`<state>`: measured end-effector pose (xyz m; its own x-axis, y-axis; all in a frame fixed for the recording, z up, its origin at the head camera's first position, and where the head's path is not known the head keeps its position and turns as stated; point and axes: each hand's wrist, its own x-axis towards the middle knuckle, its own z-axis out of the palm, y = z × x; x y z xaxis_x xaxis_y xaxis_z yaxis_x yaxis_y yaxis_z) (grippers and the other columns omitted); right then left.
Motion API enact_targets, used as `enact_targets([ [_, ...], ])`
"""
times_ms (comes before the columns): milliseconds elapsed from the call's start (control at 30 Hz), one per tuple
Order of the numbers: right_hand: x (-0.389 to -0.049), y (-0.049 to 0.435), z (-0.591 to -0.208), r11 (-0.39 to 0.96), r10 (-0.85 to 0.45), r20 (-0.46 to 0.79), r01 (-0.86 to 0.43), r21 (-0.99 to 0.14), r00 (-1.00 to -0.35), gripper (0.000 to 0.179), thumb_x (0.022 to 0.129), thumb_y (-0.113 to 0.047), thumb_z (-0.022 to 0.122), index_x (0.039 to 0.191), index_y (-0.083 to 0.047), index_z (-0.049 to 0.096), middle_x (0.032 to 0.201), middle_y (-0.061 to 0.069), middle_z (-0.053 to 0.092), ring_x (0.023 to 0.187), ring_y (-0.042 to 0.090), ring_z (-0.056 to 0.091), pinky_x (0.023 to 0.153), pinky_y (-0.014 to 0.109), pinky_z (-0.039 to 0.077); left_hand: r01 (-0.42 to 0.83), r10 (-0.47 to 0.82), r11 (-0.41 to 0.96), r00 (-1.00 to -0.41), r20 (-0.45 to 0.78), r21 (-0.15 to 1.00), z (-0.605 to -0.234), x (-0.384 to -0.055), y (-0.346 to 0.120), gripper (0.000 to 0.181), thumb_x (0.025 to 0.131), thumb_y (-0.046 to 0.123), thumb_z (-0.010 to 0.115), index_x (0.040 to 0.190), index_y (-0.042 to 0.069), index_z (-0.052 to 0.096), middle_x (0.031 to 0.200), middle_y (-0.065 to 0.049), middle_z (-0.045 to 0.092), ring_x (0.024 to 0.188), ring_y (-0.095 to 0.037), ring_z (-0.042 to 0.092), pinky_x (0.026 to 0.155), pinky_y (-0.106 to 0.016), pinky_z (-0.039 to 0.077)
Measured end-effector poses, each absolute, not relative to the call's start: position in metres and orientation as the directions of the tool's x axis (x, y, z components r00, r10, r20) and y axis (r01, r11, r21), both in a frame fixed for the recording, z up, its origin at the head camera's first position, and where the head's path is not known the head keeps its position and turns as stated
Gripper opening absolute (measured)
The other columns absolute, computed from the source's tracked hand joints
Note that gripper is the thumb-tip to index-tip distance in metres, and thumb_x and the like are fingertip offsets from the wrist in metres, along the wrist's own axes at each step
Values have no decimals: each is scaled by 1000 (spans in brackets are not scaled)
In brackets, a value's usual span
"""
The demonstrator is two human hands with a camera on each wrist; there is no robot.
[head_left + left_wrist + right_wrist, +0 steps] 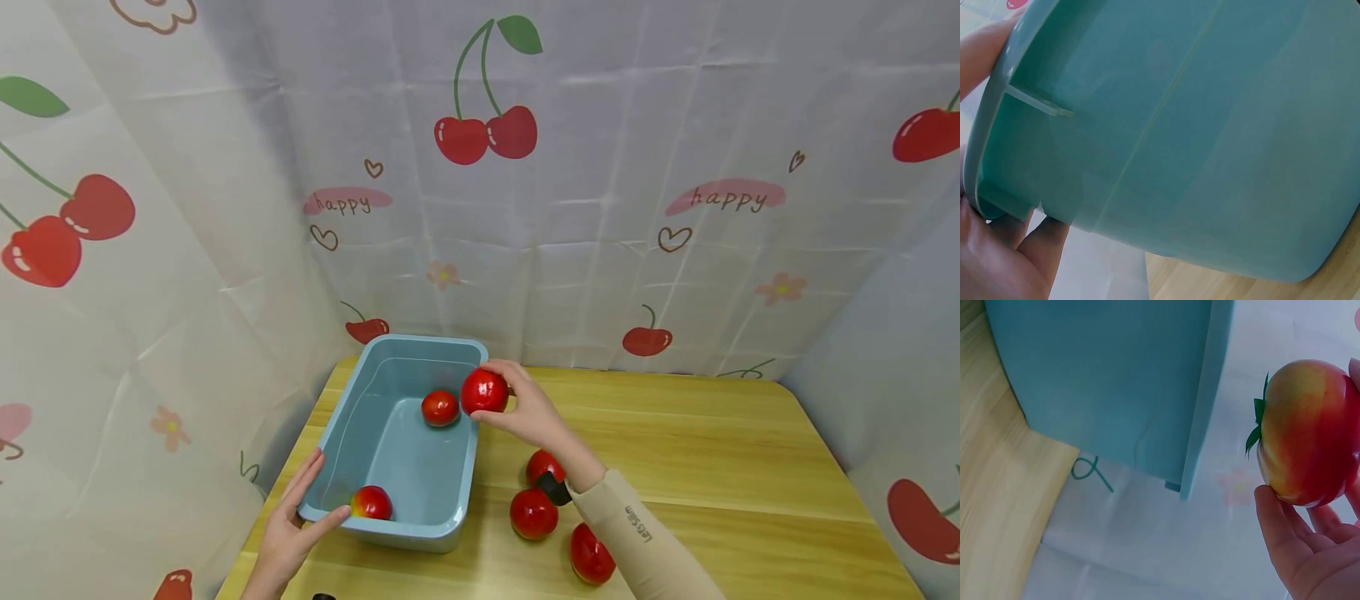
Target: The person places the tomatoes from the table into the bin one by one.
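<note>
- The right hand (525, 408) is pinching the tomato (483, 392), its grip closing thumb and fingertips around the glossy red sides.
- That tomato is hanging above the bin's right rim, toward the far end; the right wrist view is showing green leaves at its top, a yellowish patch on its skin and a gap separating it from the rim.
- The left hand (288, 533) is holding the blue bin (416, 467) at its near left corner: the thumb is lying over the near rim, while the fingers are bracing the left side and, in the left wrist view, curling under the lip.
- Inside the bin, a smaller red fruit (440, 408) is resting near the right wall, in the far half.
- Also inside the bin, a red-and-yellow fruit (371, 503) is sitting against the near wall, close to the left thumb.
- Right of the bin, three red fruits are lying: the far one (542, 462) is showing partly behind a black wrist strap (555, 490), the middle one (534, 514) is sitting just beside it, and the near one (591, 554) is partly hiding behind the beige sleeve (645, 542).
- Under the bin, the wooden desk (712, 450) is extending well out to the right.
- Behind the bin, a pale curtain (585, 108) is hanging, displaying cherries, hearts, flowers and the word "happy".
</note>
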<state>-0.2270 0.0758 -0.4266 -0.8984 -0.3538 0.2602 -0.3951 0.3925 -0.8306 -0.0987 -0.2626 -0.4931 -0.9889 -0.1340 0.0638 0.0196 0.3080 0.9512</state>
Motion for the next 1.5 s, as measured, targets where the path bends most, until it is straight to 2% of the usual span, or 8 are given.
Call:
enact_targets([
  [300, -222, 63, -427, 390, -382, 254, -404, -827, -888, 67, 75, -27, 80, 133, -16, 50, 137, 2, 43, 115, 22, 47, 86, 37, 49, 29, -134, 305, -988, 73, 952, -495, -100, -263, 77, 79, 10, 76, 145, 14, 37, 152, 0, 25, 130, -13, 26, 89, -7, 35],
  [667, -214, 51, -427, 369, -430, 244, -416, -831, -869, 66, 75, -26, 79, 134, -18, 49, 140, 3, 41, 116, 23, 47, 84, 35, 50, 1, -142, 325, -989, 50, 946, -495, -101, -264, 78, 79, 14, 77, 146, 15, 37, 153, 1, 24, 132, -24, 24, 87, -7, 34],
  [833, -212, 47, -428, 358, -451, 238, -418, -835, -860, 67, 76, -26, 79, 135, -16, 48, 140, 2, 40, 117, 23, 46, 82, 37, 51, -7, -148, 322, -988, 43, 947, -496, -101, -263, 78, 78, 13, 77, 145, 15, 37, 152, 3, 24, 133, -24, 24, 88, -7, 34],
  [1000, -208, 43, -430, 335, -470, 245, -428, -839, -848, 68, 76, -27, 78, 135, -14, 47, 140, 1, 40, 118, 22, 45, 83, 35, 51, 19, -139, 309, -988, 65, 951, -494, -99, -262, 76, 79, 10, 76, 145, 13, 37, 153, 0, 24, 133, -20, 23, 88, -6, 34],
  [1233, -203, 38, -431, 340, -485, 236, -430, -836, -842, 68, 76, -29, 78, 135, -16, 47, 140, 0, 39, 118, 22, 46, 83, 37, 51, 12, -141, 308, -988, 58, 951, -497, -100, -264, 78, 79, 11, 76, 145, 13, 37, 153, 2, 24, 132, -14, 24, 89, -7, 34],
  [1500, -200, 34, -434, 319, -510, 226, -426, -847, -830, 68, 77, -29, 77, 136, -15, 46, 139, 1, 40, 119, 24, 44, 82, 35, 51, 5, -143, 308, -988, 52, 951, -497, -101, -265, 77, 79, 9, 76, 146, 14, 37, 153, 3, 24, 133, -18, 24, 89, -7, 34],
])
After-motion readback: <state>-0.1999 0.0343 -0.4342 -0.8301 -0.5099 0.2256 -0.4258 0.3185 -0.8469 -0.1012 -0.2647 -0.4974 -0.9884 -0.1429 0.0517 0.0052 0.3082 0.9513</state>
